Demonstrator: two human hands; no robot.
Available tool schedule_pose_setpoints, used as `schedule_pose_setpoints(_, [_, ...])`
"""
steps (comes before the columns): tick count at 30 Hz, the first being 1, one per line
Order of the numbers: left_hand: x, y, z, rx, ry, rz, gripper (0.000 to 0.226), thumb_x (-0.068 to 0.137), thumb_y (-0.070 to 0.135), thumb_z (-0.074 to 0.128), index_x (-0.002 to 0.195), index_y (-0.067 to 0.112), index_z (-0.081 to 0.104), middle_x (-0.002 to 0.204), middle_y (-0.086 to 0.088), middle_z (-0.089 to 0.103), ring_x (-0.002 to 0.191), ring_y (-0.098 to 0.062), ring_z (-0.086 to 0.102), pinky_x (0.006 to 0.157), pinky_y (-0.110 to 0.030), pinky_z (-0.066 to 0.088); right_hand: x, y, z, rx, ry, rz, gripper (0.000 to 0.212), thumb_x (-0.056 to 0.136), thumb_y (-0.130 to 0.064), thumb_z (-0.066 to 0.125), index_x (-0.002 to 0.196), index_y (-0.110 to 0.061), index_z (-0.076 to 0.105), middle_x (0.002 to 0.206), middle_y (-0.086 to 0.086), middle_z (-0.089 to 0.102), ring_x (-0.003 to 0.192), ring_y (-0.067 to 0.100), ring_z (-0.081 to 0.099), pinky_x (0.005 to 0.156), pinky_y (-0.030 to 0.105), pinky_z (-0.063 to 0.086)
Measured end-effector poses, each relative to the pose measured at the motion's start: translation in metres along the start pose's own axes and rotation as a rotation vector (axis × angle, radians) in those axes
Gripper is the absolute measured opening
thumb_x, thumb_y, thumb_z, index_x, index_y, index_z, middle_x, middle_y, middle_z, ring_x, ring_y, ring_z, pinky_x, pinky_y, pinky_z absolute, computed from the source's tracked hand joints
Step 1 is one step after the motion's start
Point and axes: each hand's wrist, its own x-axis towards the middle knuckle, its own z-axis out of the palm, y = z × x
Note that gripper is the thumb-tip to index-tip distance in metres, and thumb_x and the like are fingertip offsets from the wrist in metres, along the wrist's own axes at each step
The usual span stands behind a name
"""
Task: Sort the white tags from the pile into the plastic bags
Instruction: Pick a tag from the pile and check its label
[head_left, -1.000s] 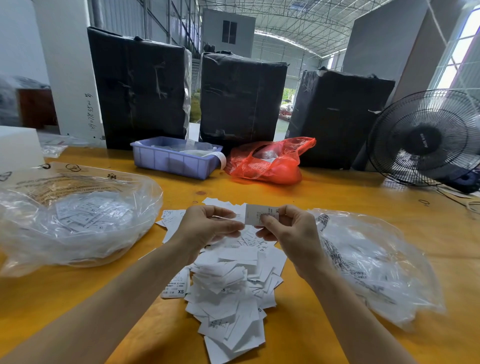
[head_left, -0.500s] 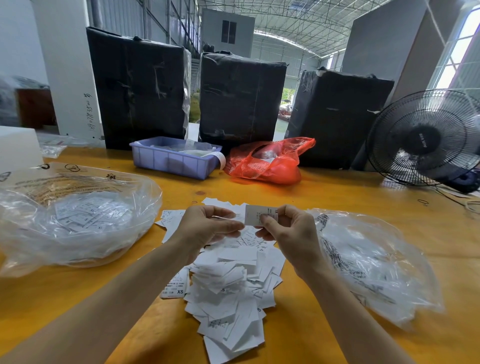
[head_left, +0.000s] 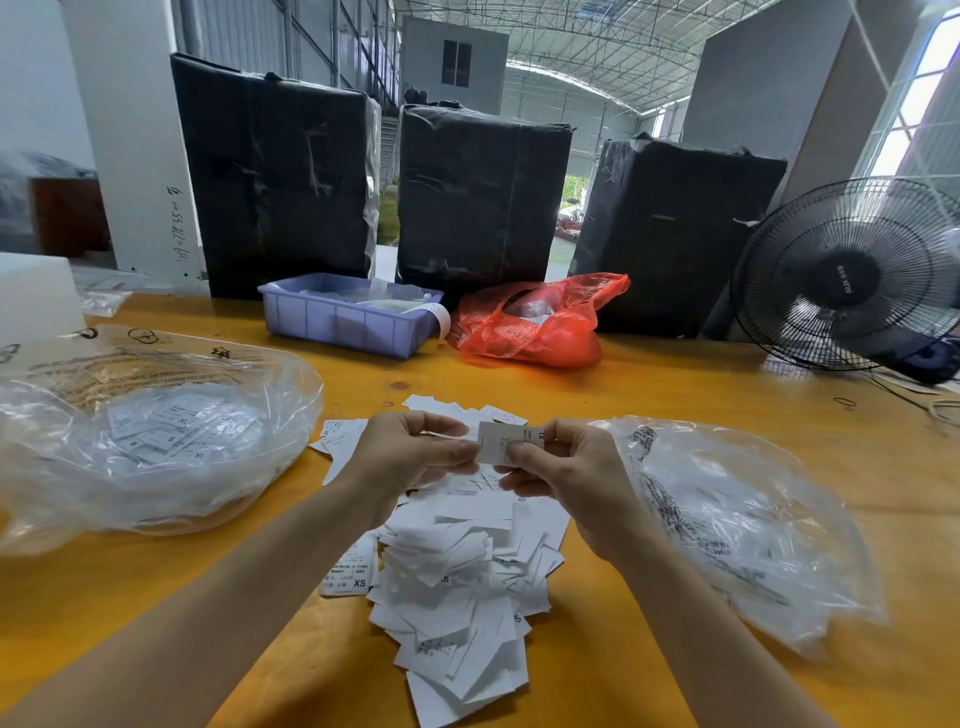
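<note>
Tag (head_left: 506, 441), white, printed, marked XL at its right edge: held above the pile, pinched between thumb and fingers of right hand (head_left: 566, 467); left hand (head_left: 410, 457) meets its left edge, fingers curled and thumb against it. Pile of white tags (head_left: 467, 571): loose heap on the table directly beneath both hands, several pieces showing XS and S. Plastic bag, left (head_left: 156, 441): clear, open-mouthed, lying on the table beside the pile, holding tags marked XL and S. Plastic bag, right (head_left: 737, 525): clear, crumpled, just beside the right hand, white tags visible inside. Table (head_left: 675, 395): yellow-orange wooden top. Far edge: purple tray (head_left: 348, 322), red plastic bag (head_left: 540, 322), black fan (head_left: 852, 275) at right, three black-wrapped bales (head_left: 483, 192) standing behind.
</note>
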Motion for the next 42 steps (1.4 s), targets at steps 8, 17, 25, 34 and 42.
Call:
schedule_pose_setpoints(8, [-0.0031,0.0012,0.0030,-0.062,-0.058,-0.029,0.025,0.067,0.002,0.077,0.089,0.000,0.064,0.067,-0.015,0.072,0.055,-0.017,0.070,0.053,-0.021,0.051,-0.0001,-0.0015,-0.0019,-0.005,-0.008,-0.019,0.011,0.079,0.002,0.070,0.080,0.001,0.059,0.071,0.014,0.068,0.057,0.018,0.068,0.054,0.021,0.053])
schedule_pose_setpoints(17, [-0.0026,0.0009,0.0030,-0.153,-0.101,-0.038,0.011,0.074,0.000,0.071,0.084,-0.002,0.066,0.076,-0.017,0.073,0.067,-0.020,0.072,0.062,-0.022,0.058,-0.0030,-0.0060,-0.0033,0.004,0.115,-0.208,0.021,0.080,0.005,0.069,0.087,-0.014,0.064,0.077,0.007,0.066,0.060,0.018,0.069,0.059,0.022,0.056])
schedule_pose_setpoints(25, [-0.0052,0.0026,0.0040,-0.162,-0.116,-0.042,0.022,0.067,0.001,0.074,0.087,-0.003,0.066,0.076,-0.017,0.073,0.067,-0.022,0.072,0.058,-0.020,0.055,-0.0036,-0.0038,-0.0003,-0.148,0.093,-0.258,0.018,0.079,0.005,0.069,0.081,-0.012,0.065,0.076,0.008,0.068,0.062,0.020,0.070,0.058,0.024,0.057])
schedule_pose_setpoints(34, [-0.0029,0.0010,0.0029,-0.087,-0.069,-0.014,0.016,0.072,-0.004,0.074,0.086,-0.002,0.066,0.073,-0.017,0.072,0.062,-0.019,0.071,0.056,-0.019,0.055,-0.0017,-0.0011,0.0008,-0.102,0.066,-0.191,0.013,0.078,0.005,0.071,0.080,-0.007,0.066,0.076,0.014,0.068,0.060,0.021,0.070,0.056,0.024,0.056])
schedule_pose_setpoints(42, [-0.0024,0.0002,0.0032,-0.043,-0.065,0.007,0.016,0.072,-0.006,0.073,0.085,-0.001,0.066,0.073,-0.015,0.072,0.063,-0.021,0.071,0.057,-0.020,0.056,-0.0001,0.0028,0.0000,-0.068,-0.055,-0.032,0.009,0.081,0.003,0.069,0.088,0.001,0.064,0.065,0.008,0.065,0.054,0.016,0.066,0.054,0.023,0.054])
